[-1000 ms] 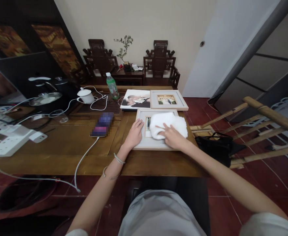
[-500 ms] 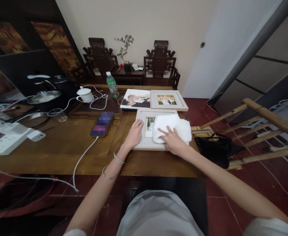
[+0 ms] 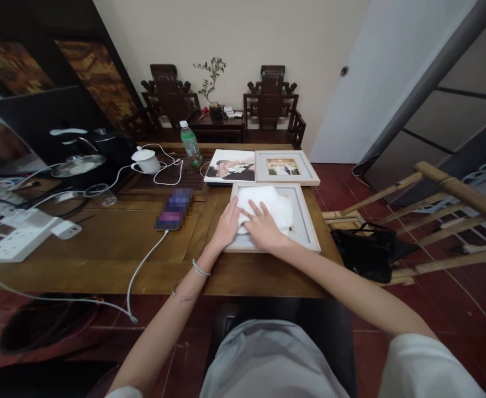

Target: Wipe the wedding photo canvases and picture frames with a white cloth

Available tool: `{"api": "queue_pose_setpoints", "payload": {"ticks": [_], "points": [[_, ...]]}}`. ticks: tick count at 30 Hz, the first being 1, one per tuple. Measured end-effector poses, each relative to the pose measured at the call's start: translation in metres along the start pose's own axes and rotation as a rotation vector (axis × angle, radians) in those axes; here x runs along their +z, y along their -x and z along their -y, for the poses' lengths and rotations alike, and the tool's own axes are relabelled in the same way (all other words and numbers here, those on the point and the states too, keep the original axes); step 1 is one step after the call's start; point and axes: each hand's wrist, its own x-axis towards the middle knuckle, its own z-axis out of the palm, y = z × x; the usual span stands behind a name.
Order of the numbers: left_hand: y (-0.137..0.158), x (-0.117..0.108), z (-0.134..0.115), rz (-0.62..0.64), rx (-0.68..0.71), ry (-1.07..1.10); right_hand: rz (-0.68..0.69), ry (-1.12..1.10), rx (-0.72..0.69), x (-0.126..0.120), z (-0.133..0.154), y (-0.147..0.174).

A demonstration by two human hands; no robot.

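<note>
A white towel [image 3: 268,200], folded and fluffy, lies over the left and middle part of a framed photo [image 3: 307,235] with a pale wooden border. It hides most of the picture inside. My right hand [image 3: 263,228] presses on top of the towel with its fingers spread. At the frame's left edge, my left hand [image 3: 227,224] rests with fingers stretched out, close beside the towel's edge. Behind this frame lie a second framed photo [image 3: 286,167] and, to its left, a flat photo print or album [image 3: 230,167].
To the left are a phone [image 3: 172,209] on a charging cable, a green-labelled bottle [image 3: 190,143], a lidded white cup [image 3: 146,161], a clear plastic cup [image 3: 100,194] and a power strip [image 3: 23,235]. A bamboo chair [image 3: 454,193] holding a black bag [image 3: 363,251] stands right of the table.
My right hand has slid left across the frame with the towel, uncovering its right side and covering the picture's left part. My left hand stays at the left edge.
</note>
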Motion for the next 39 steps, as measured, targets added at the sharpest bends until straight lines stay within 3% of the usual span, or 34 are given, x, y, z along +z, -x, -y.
{"api": "queue_pose_setpoints", "payload": {"ticks": [5, 10, 14, 21, 24, 32, 35, 39], "points": [[0.002, 0.001, 0.007, 0.02, 0.125, -0.086, -0.154, 0.101, 0.069, 0.008, -0.032, -0.045], [0.001, 0.001, 0.017, 0.04, 0.207, -0.172, -0.162, 0.137, 0.157, 0.016, -0.055, -0.062], [0.001, 0.002, 0.022, 0.037, 0.229, -0.184, -0.108, 0.162, 0.219, 0.015, -0.079, -0.042], [0.0, 0.006, 0.024, 0.01, 0.234, -0.174, -0.02, 0.261, 0.339, 0.0, -0.136, 0.026], [0.0, 0.007, 0.024, -0.002, 0.24, -0.182, 0.022, 0.275, 0.251, -0.003, -0.128, 0.055], [0.0, 0.006, 0.025, 0.011, 0.257, -0.201, 0.099, 0.157, 0.14, -0.023, -0.062, 0.137], [-0.001, 0.005, 0.028, 0.049, 0.274, -0.195, 0.092, 0.12, 0.151, -0.025, -0.068, 0.135], [-0.003, 0.003, 0.033, 0.067, 0.296, -0.194, 0.009, 0.152, 0.214, -0.013, -0.101, 0.098]]}}
